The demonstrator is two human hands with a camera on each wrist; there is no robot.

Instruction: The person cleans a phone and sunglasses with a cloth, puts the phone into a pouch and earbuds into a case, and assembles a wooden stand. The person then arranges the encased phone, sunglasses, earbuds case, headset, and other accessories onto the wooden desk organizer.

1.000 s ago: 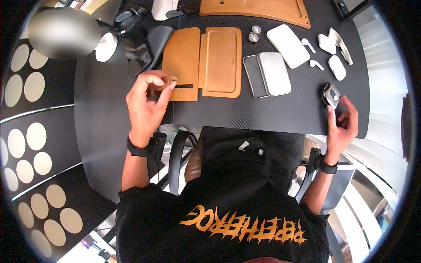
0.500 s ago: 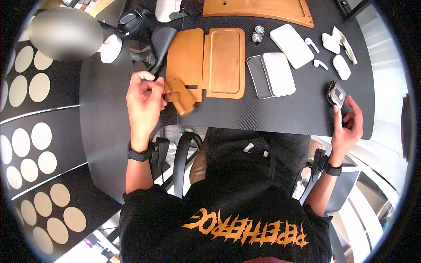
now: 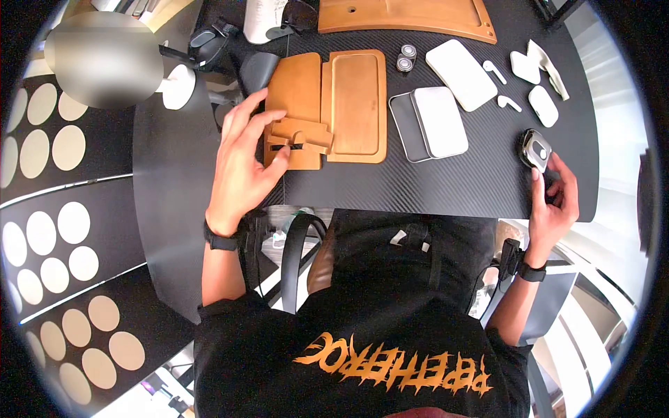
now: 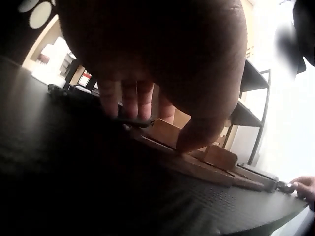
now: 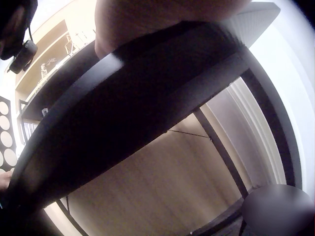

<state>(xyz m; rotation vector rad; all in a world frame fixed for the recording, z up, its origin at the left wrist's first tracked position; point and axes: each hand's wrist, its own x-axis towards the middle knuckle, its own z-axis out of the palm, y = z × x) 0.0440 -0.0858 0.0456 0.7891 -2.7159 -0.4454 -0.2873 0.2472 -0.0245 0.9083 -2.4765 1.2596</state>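
A small notched wooden piece (image 3: 303, 132) lies across the slotted wooden board (image 3: 296, 83), its right end over the edge of the wooden tray (image 3: 357, 104) alongside. My left hand (image 3: 244, 164) is spread around its left end, thumb at the near side and index finger at the far side. In the left wrist view the thumb (image 4: 202, 132) overlaps the wood, and other fingers extend beyond it. At the desk's right side, my right hand (image 3: 554, 202) pinches the near edge of a small, shiny silver-and-black rounded device (image 3: 534, 148) with thumb and index finger.
Right of the tray sit an open white tin (image 3: 442, 124), a white box (image 3: 461, 75), two small metal cylinders (image 3: 406, 58), white earbuds (image 3: 509, 104) and white cases (image 3: 543, 106). A larger wooden board (image 3: 411, 15) lies at the back. The desk's front edge (image 3: 418, 209) faces me.
My left hand has brought the notched wooden piece down onto the slotted board, and its fingers have spread from their pinch. The right hand keeps its hold on the device.
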